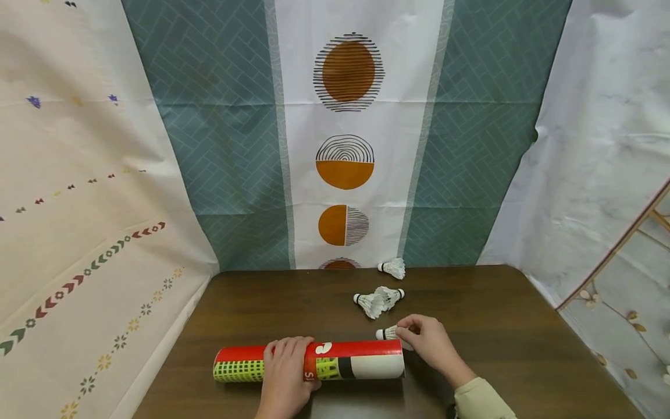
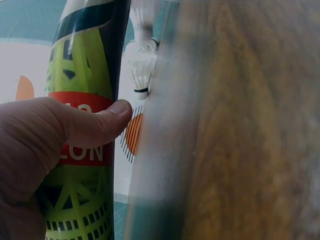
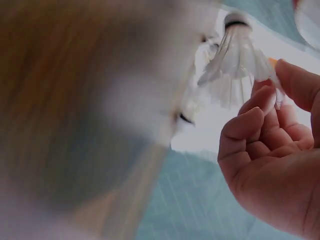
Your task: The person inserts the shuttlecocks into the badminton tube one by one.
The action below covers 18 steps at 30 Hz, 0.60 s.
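Note:
My left hand (image 1: 285,372) grips a shuttlecock tube (image 1: 366,362), red and yellow-green with a white end, lying sideways at the front of the table. In the left wrist view the thumb (image 2: 95,122) presses along its printed side. With thumb and fingertips, my right hand (image 1: 430,344) pinches the feather skirt of a white shuttlecock (image 1: 388,333), right by the tube's right end. The right wrist view shows this shuttlecock (image 3: 237,60) with its black-banded cork pointing away from the fingers.
Two shuttlecocks lie skirt to skirt beyond the tube, the left one (image 1: 369,304) against the right one (image 1: 391,295). Another shuttlecock (image 1: 392,267) is at the far edge of the brown table (image 1: 471,308). Patterned cloths (image 1: 230,145) hang behind and at both sides.

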Available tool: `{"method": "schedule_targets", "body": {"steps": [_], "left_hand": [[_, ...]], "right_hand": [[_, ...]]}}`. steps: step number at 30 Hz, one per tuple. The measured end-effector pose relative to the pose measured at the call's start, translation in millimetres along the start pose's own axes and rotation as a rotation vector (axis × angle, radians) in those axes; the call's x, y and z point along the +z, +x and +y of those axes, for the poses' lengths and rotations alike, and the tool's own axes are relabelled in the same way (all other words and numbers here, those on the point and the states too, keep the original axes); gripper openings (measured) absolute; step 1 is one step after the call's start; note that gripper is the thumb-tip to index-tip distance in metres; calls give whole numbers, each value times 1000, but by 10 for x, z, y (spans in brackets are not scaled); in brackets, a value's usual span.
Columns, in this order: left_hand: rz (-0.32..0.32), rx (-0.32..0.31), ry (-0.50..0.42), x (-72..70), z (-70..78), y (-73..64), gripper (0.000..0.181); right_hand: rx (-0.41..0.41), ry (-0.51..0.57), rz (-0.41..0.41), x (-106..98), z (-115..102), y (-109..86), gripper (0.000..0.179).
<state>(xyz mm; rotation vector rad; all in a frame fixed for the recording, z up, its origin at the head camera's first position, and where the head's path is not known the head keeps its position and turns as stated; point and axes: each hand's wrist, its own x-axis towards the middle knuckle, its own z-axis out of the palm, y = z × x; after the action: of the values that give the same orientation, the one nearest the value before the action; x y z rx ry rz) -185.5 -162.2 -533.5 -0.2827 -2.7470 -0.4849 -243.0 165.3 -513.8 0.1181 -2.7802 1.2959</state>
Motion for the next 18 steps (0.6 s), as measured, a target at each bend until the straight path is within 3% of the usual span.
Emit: {"method": "schedule_targets", "body": {"steps": [3, 7, 10, 15, 18], "left_hand": [[13, 3, 4, 11, 1, 6, 87], [33, 8, 10, -2, -3, 23, 85], [44, 10, 14, -6, -8, 38, 84], [45, -3, 8, 4, 7, 43, 84], [57, -18, -3, 20, 24, 36, 85]], "right_hand": [[20, -11, -16, -207, 17, -152, 6], [-32, -63, -82, -477, 1, -352, 5], [-47, -5, -113, -584, -53, -440, 8], [53, 207, -15, -516, -152, -475, 19], [67, 256, 72, -427, -196, -484, 22]]}}
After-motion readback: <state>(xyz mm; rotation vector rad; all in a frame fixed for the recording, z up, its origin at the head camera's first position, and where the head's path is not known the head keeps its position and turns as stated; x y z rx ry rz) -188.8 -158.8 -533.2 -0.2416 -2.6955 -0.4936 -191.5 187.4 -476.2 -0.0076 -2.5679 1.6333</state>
